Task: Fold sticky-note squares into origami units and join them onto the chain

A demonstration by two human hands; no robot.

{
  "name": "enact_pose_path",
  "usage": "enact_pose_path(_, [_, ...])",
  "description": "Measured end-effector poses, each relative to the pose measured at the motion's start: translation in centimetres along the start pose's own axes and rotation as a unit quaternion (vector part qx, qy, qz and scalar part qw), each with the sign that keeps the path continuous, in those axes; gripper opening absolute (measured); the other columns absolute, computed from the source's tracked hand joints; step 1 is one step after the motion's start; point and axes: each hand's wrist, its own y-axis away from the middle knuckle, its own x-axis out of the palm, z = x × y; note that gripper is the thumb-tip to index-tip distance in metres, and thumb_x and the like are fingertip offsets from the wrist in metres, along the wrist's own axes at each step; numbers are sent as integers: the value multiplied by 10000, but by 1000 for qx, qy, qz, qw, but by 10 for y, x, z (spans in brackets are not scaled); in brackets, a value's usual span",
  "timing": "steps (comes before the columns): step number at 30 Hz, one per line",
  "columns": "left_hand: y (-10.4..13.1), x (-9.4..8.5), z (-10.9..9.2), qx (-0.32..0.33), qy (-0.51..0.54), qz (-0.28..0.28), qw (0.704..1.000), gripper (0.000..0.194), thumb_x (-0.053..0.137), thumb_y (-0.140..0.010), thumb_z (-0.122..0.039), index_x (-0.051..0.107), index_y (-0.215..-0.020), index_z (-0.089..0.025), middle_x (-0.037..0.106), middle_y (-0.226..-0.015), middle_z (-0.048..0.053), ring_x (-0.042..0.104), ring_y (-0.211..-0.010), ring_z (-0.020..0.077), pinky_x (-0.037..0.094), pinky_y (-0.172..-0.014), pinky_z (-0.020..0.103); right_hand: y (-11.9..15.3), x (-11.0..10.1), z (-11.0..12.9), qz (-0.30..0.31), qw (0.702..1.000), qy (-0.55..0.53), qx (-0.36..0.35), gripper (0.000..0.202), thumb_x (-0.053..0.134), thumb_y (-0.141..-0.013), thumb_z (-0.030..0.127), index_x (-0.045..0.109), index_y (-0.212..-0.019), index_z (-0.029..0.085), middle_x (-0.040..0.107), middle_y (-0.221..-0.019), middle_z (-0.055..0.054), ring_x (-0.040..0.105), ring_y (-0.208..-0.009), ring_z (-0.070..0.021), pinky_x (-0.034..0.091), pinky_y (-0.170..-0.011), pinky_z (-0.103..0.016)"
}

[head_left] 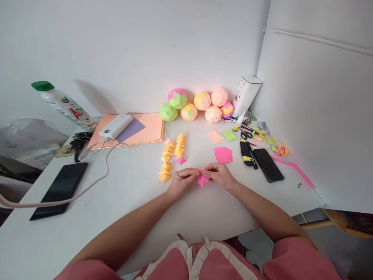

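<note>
A folded pink paper piece [203, 179] is pinched by both hands above the table's front middle. My left hand [185, 179] grips its upper left edge between thumb and fingers. On the other side, my right hand [219, 175] closes on the upper right edge. Just left of my hands lie two rows of folded orange paper pieces [165, 167], the right row ending in a pink folded piece [181, 160]. Behind my right hand is a stack of pink paper squares [223, 154], with green squares [229, 135] and peach squares [215, 137] further back.
Several faceted paper balls [202, 101] stand against the wall beside a white box [247, 95]. A cutter [247, 152], scissors [246, 134] and black phone [268, 165] lie right. Left are a power bank [116, 126] on paper sheets, its cable, a tablet [60, 188] and a bottle [64, 105].
</note>
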Motion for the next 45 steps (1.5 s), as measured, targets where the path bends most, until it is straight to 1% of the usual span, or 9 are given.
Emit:
enact_pose_path(8, [0,4,-2,-26,-4,-6,1000,221,678,-716,-376,683,-753,-158,681,-745,46,610,-692,153,500,-644,280,5,3,-1,-7,992,96,-82,180,682,-709,336,651,-717,159,600,-693,-7,514,-606,-103,422,-543,-241])
enact_pose_path(10, [0,4,-2,-27,-8,-3,1000,229,675,-721,-378,676,-751,-151,675,-732,44,605,-679,146,494,-636,273,5,3,-2,-9,988,120,-94,176,661,-729,337,641,-737,162,597,-709,-8,518,-622,-105,429,-558,-241])
enact_pose_path(14, [0,2,0,-29,-14,3,999,228,666,-730,-375,666,-743,-147,668,-703,32,598,-657,135,483,-628,263,4,1,-3,7,983,158,-90,195,620,-760,358,627,-751,164,596,-705,-10,516,-610,-108,431,-548,-238])
enact_pose_path(19, [1,3,0,-32,-7,-4,999,234,668,-722,-382,659,-736,-149,674,-680,30,606,-633,144,488,-618,276,4,1,-1,14,981,156,-116,174,627,-756,331,632,-711,164,594,-704,-15,513,-613,-109,434,-558,-244])
enact_pose_path(26, [0,3,0,-24,4,-18,1000,221,674,-720,-369,692,-772,-155,711,-766,48,636,-715,166,509,-685,297,1,-1,-3,44,992,110,-37,225,644,-738,379,632,-780,158,600,-691,-2,533,-558,-99,461,-522,-242])
enact_pose_path(30, [-1,2,3,-12,-4,-19,1000,216,674,-722,-359,714,-803,-163,723,-818,58,648,-767,187,517,-722,314,-1,-3,-5,43,996,73,-29,227,687,-701,370,647,-770,157,620,-701,-2,563,-564,-102,485,-542,-247])
enact_pose_path(34, [0,3,3,-1,-10,-15,1000,212,672,-722,-352,723,-812,-168,723,-827,60,651,-791,198,521,-745,326,-2,-2,-6,41,998,55,-18,227,689,-704,372,660,-762,155,627,-664,0,554,-522,-88,466,-517,-234])
enact_pose_path(39, [0,2,2,4,-1,-21,1000,179,676,-722,-335,724,-794,-178,723,-813,52,655,-770,196,522,-737,333,-3,-1,-8,45,999,25,-8,240,706,-686,377,673,-766,153,634,-642,-4,552,-502,-88,452,-495,-230])
enact_pose_path(45, [1,1,1,-2,6,-11,1000,176,667,-733,-337,728,-815,-194,721,-824,45,651,-789,195,515,-744,332,-2,0,-8,45,999,27,-11,253,688,-703,386,666,-812,158,638,-675,-7,561,-511,-94,463,-504,-238])
